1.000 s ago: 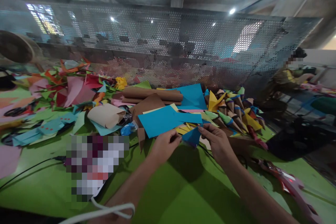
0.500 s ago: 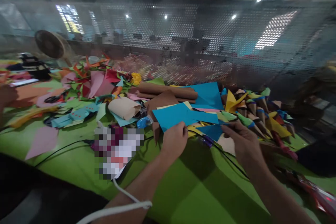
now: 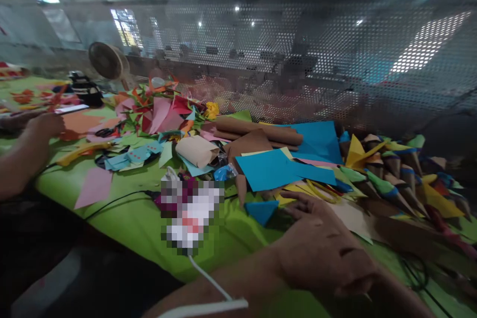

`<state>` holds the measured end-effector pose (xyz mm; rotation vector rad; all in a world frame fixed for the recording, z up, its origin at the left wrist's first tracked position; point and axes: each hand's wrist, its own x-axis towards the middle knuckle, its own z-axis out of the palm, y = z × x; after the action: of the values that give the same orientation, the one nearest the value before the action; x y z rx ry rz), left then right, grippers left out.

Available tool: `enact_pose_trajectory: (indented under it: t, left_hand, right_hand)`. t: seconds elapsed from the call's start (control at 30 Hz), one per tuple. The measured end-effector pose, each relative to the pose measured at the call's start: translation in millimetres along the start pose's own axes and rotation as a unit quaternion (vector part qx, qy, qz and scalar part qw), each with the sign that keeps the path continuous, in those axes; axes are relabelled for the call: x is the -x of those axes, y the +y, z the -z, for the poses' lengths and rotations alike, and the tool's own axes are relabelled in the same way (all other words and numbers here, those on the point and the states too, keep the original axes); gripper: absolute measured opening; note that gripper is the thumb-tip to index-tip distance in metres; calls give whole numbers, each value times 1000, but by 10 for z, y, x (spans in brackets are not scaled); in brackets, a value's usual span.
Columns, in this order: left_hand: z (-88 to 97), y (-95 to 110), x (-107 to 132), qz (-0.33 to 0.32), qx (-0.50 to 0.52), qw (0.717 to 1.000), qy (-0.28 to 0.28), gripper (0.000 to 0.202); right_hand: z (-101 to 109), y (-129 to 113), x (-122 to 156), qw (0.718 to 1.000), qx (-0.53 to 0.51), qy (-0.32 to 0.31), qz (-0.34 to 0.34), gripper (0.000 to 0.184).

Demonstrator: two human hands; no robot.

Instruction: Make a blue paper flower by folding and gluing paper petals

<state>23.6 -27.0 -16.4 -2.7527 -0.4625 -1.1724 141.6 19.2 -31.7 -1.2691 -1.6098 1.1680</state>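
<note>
My left hand [image 3: 331,253] crosses in front of my right wrist, its knuckles up and its fingers bent round the wrist; their tips are hidden. Beyond it, the fingers of my right hand [image 3: 303,204] point left, slightly apart, with nothing seen in them. A small blue paper triangle [image 3: 262,212] lies on the green table cover [image 3: 238,243], just left of those fingertips. Behind it is a larger blue paper sheet [image 3: 266,169] over yellow and brown pieces. Yellow strips [image 3: 316,191] lie just past my right fingers.
A blurred white object [image 3: 201,208] with a white cord [image 3: 208,278] lies in front. Brown paper rolls [image 3: 261,130] and several paper-wrapped cones [image 3: 395,164] are behind. At left are a yellow glue gun [image 3: 82,153], scissors [image 3: 106,132], and another person's hand [image 3: 44,126].
My left hand has left the blue sheet and moved right, across my right wrist. My right hand has let go of the blue triangle, which now lies further left. The view has turned left.
</note>
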Motion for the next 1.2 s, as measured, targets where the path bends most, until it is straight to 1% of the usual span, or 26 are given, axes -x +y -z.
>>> enact_pose_trajectory:
  t: [0.03,0.07,0.13,0.17,0.23,0.3,0.33,0.37,0.43,0.5,0.6,0.67,0.7,0.73,0.8,0.87,0.93,1.0,1.03,1.07,1.1,1.13,1.17,1.2]
  left_hand:
    - [19,-13,2,2,-3,1000,12,21]
    - [43,-23,3,7,-4,1000,26,21]
    - [94,-34,-1,20,-2,999,45,20]
    - [117,-37,-3,27,1,999,47,20]
    - [152,-42,-3,38,8,998,41,20]
    - [168,-58,4,41,17,998,37,22]
    - [170,-70,10,46,18,998,37,22]
    - [170,-84,17,52,18,998,36,22]
    - [172,-114,31,62,13,997,40,22]
    - [187,-135,39,69,4,996,61,22]
    - [243,-148,38,99,-8,991,89,22]
    - [296,-159,34,125,-4,986,108,21]
    - [325,-170,33,133,1,982,131,19]
    - [356,-184,35,140,4,976,164,16]
    - [420,-217,44,156,-4,955,251,9]
    - [481,-227,72,195,-31,920,339,17]
    - [532,-179,132,231,-34,882,408,24]
    - [576,-55,241,253,-17,862,439,30]
    - [599,33,315,254,-15,864,435,37]
    - [625,131,399,256,-13,877,407,45]
    - [656,234,488,258,-6,901,349,51]
    - [692,336,579,257,12,930,261,55]
    - [730,432,666,235,33,957,165,57]
    - [768,519,744,226,63,969,79,63]
  right_hand:
    - [15,-1,-31,998,60,-6,25,39]
    - [39,-15,-70,990,130,-8,58,36]
    - [69,-64,-169,961,247,-9,127,31]
    - [58,-92,-228,947,281,-8,157,30]
    - [-35,-134,-351,933,305,-24,190,34]
    - [-194,-152,-457,918,334,-36,210,50]
    - [-278,-154,-496,904,365,-32,218,55]
    - [-352,-154,-526,895,388,-21,219,54]
    - [-436,-159,-560,885,414,10,213,39]
    - [-410,-188,-569,891,404,45,203,25]
    - [-188,-303,-529,901,376,108,189,23]
    - [21,-422,-437,918,319,150,180,23]
    - [126,-485,-362,934,259,171,177,22]
    - [225,-547,-265,945,204,185,174,21]
    - [398,-647,-9,954,135,204,171,18]
    - [538,-691,305,960,115,202,158,18]
    - [653,-663,635,970,98,184,126,23]
    - [744,-573,937,978,74,163,106,31]
    - [778,-515,1068,982,65,154,89,34]
    - [802,-456,1182,985,59,145,69,34]
    - [814,-402,1279,988,56,137,44,32]
    - [813,-356,1359,990,53,132,18,27]
    - [800,-320,1421,991,50,124,-6,23]
    - [776,-296,1467,992,45,116,-24,19]
